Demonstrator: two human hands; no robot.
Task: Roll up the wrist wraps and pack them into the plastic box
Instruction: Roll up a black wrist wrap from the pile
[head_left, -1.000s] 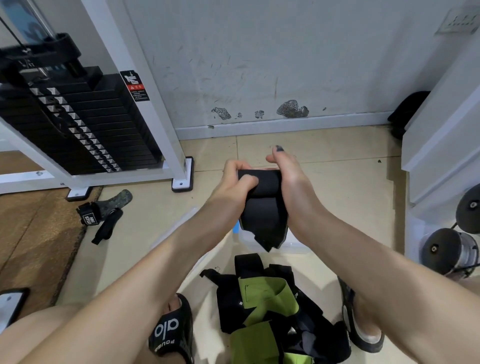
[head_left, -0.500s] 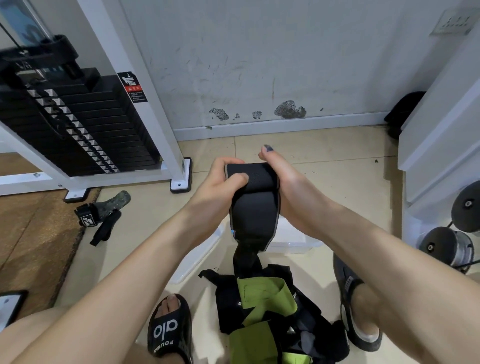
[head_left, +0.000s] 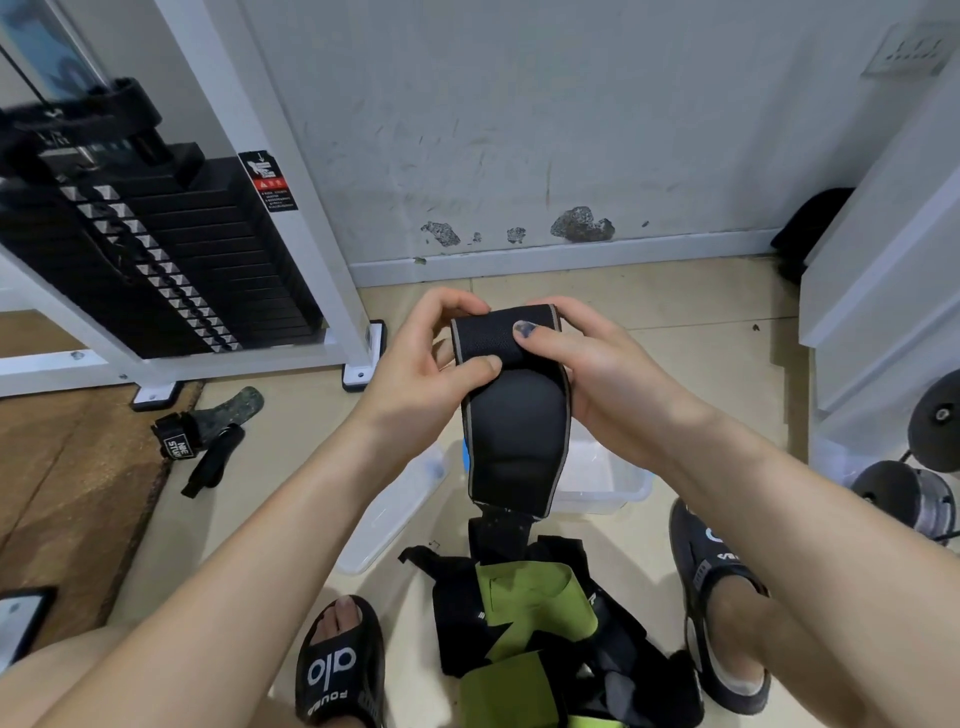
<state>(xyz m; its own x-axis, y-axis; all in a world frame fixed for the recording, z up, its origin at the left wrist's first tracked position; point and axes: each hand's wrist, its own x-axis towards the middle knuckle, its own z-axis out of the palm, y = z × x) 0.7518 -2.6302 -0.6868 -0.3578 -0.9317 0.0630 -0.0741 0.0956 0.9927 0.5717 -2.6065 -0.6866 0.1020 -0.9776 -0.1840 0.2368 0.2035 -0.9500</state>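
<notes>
- Head view: both hands hold a black padded fabric wrist wrap (head_left: 511, 415) up in front of the chest, above the floor. The left hand (head_left: 431, 374) pinches the top edge from the left, thumb pressed on the near face of the folded-over end; the right hand (head_left: 597, 379) curls round the right edge, its thumb lying across the same fold.
- The wrap's long axis runs nearly straight down from the grip: the turned-over top sits between the two thumbs, and the free tail hangs below toward the pile of black and lime-green straps (head_left: 535, 623) on the tiled floor.
- So, as I judge it, rolling has to travel downward from the hands, drawing the tail up; both hands are level at the fold, neither nearer.
- The clear plastic box (head_left: 608, 483) stands on the floor directly behind and below the hanging wrap, partly hidden by it. Its transparent lid (head_left: 395, 514) lies just to the left.
- A separate black strap with a white label (head_left: 202, 441) lies well apart, near the weight stack (head_left: 156, 260).
</notes>
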